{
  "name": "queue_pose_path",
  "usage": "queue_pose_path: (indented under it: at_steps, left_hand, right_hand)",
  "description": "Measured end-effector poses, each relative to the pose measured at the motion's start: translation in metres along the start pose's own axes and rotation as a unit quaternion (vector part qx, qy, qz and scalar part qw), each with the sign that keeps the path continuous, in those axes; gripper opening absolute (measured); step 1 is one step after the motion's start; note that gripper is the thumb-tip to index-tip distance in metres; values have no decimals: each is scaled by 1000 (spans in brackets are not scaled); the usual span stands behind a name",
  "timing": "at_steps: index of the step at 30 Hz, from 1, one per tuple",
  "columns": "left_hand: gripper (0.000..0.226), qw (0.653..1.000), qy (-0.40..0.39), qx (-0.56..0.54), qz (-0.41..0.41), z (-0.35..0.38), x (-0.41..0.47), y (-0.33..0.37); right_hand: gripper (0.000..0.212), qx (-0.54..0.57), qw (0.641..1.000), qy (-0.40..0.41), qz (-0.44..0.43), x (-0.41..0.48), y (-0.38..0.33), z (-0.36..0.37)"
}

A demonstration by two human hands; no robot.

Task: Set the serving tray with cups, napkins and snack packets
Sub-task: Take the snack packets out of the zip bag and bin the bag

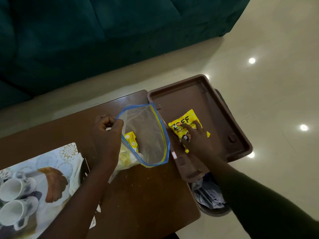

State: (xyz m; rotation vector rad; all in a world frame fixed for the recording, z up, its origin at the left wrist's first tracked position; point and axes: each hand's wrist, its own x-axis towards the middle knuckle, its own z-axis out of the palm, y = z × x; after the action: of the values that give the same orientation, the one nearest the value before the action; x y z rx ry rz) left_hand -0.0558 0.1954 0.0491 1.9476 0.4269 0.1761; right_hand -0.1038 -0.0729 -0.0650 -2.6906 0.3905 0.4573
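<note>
A brown serving tray (222, 107) lies at the table's right end, overhanging the edge. A yellow snack packet (185, 120) rests flat on its floor, and my right hand (195, 140) lies on the packet with fingers spread. My left hand (107, 133) pinches the blue rim of a clear zip bag (146, 133) and holds its mouth open. More yellow packets (130, 142) show inside the bag. Two white cups (12, 200) lie at the lower left on a patterned placemat (51, 163).
The dark wooden table (141, 195) carries crumbs near its middle. White cloth or napkins (76, 176) sit by the placemat's edge. A bin with crumpled wrappers (208, 197) stands under the tray's near corner. A teal sofa (103, 35) fills the far side, beyond glossy tiled floor.
</note>
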Motion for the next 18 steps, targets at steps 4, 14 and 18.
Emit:
queue_pose_path:
  at_steps: [4, 14, 18]
  left_hand:
    - [19, 1000, -3, 2, -8, 3, -2, 1]
    - [14, 1000, -22, -13, -18, -6, 0, -3]
    - [14, 997, -40, -48, -38, -10, 1, -1]
  right_hand:
    - [60, 17, 999, 24, 40, -35, 1, 16]
    - [29, 180, 962, 203, 32, -24, -52, -43]
    - [15, 300, 912, 266, -87, -23, -125, -82]
